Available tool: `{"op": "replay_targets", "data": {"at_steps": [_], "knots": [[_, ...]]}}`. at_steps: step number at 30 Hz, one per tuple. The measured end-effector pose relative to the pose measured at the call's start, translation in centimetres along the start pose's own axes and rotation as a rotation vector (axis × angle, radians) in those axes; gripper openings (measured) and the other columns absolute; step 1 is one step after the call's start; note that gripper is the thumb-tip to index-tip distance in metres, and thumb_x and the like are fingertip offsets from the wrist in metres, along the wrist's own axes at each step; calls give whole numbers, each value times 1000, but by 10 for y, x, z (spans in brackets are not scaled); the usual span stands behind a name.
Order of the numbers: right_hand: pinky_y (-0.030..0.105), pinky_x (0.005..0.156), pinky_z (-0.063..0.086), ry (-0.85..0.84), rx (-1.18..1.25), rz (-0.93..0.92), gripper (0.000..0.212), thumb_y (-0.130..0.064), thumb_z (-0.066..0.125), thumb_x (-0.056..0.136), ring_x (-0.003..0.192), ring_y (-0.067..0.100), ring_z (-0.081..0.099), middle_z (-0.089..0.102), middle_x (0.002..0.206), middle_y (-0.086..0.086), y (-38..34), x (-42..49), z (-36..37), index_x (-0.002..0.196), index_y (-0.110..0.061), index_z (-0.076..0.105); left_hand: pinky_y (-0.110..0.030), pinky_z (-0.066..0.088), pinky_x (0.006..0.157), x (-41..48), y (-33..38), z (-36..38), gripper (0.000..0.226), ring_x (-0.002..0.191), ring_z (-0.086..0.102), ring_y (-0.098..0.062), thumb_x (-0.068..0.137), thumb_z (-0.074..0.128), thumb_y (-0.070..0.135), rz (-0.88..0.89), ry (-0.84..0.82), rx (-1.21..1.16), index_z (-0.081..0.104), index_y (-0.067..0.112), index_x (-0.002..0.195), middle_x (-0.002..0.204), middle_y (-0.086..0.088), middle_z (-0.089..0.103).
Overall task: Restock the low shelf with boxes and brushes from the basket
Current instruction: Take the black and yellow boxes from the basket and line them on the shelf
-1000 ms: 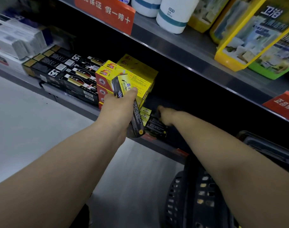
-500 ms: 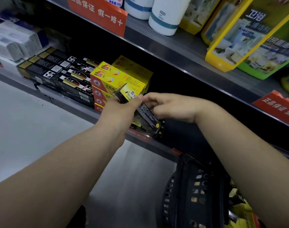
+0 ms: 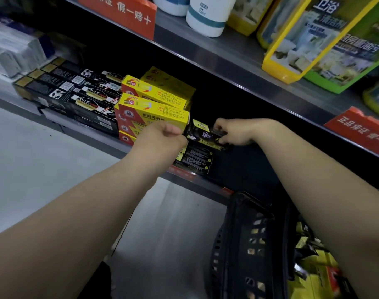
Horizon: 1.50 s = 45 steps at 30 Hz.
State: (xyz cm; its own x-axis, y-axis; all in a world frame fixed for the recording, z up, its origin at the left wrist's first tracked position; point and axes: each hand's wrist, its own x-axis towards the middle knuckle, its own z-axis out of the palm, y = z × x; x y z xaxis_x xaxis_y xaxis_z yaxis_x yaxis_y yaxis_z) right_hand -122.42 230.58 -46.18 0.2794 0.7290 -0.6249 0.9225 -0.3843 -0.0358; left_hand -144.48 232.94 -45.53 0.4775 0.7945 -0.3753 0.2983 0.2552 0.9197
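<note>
Both hands, left (image 3: pixel 162 137) and right (image 3: pixel 233 131), pinch one black box (image 3: pixel 202 135) under a red tag (image 3: pixel 128 16) reading 假一赔十.

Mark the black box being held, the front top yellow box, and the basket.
black box (image 3: pixel 205 136): head view, its printed upper face.
yellow box (image 3: pixel 156 111): head view, middle of its top face.
basket (image 3: pixel 232 238): head view, its perforated side wall.
</note>
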Motion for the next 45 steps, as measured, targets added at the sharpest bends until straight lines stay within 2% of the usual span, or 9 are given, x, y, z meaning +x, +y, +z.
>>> {"op": "replay_targets", "data": {"at_steps": [4, 9, 13, 17, 26, 32, 37, 40, 45], "knots": [[12, 78, 42, -42, 418, -164, 32, -5, 57, 90, 102, 12, 51, 55, 115, 1, 12, 6, 2, 117, -15, 43, -18, 34, 57, 8, -2, -6, 23, 78, 49, -2, 87, 58, 14, 57, 87, 105, 51, 23, 108, 107, 5, 53], [29, 77, 43, -162, 783, -96, 24, 2, 54, 90, 85, 13, 54, 59, 97, 2, 36, 5, 9, 94, -20, 48, -17, 33, 50, 13, -1, -6, 48, 63, 43, -4, 90, 53, 12, -11, 53, 111, 39, 29, 133, 85, 8, 47], [33, 67, 48, -130, 317, 161, 8, -11, 55, 92, 79, 22, 57, 62, 98, 13, 40, 27, 13, 100, -10, 54, -9, 35, 34, 15, 1, -2, 59, 57, 35, -1, 92, 49, 10, -37, 8, 134, 31, 32, 144, 72, 16, 37], [29, 70, 41, 64, -113, 219, 42, -8, 53, 90, 94, 26, 55, 56, 122, 16, 17, 59, 18, 131, -4, 43, -3, 24, 28, 15, 5, 0, 60, 54, 31, 0, 93, 47, 10, -56, -1, 102, 28, 31, 146, 72, 18, 35], [27, 83, 43, -82, 48, 102, 73, 1, 45, 90, 117, 27, 52, 44, 140, 11, -4, 93, 62, 150, -26, 15, -2, 24, 27, 19, 5, -4, 62, 51, 31, -1, 94, 45, 10, -76, -1, 118, 26, 35, 147, 64, 16, 31], [30, 94, 44, -170, 45, 127, 69, -3, 46, 92, 120, 27, 51, 46, 138, 12, -11, 81, 54, 150, -17, 12, -3, 25, 28, 21, 4, -4, 62, 53, 30, -1, 93, 45, 11, -75, -11, 127, 25, 36, 147, 64, 16, 32], [35, 99, 45, -12, 319, 31, 57, -21, 67, 84, 115, 26, 55, 56, 128, 12, -30, 38, -14, 135, -12, 45, -2, 26, 28, 23, 5, -6, 64, 52, 30, -1, 93, 46, 9, -75, 13, 116, 24, 35, 147, 64, 17, 32], [39, 95, 50, 56, 635, -105, 70, -18, 76, 76, 105, 23, 61, 60, 117, 10, -49, 4, -27, 135, -19, 39, -8, 35, 36, 24, 3, -7, 75, 57, 35, 1, 92, 45, 4, -72, 74, 84, 9, 31, 151, 76, 13, 42], [44, 87, 53, 277, 588, -51, 59, -25, 71, 81, 94, 27, 65, 65, 104, 12, -76, -9, -9, 129, -15, 39, -25, 32, 48, 30, 2, -14, 75, 71, 48, -13, 92, 34, -3, -142, 195, -26, -7, 22, 150, 128, -1, 46]]}}
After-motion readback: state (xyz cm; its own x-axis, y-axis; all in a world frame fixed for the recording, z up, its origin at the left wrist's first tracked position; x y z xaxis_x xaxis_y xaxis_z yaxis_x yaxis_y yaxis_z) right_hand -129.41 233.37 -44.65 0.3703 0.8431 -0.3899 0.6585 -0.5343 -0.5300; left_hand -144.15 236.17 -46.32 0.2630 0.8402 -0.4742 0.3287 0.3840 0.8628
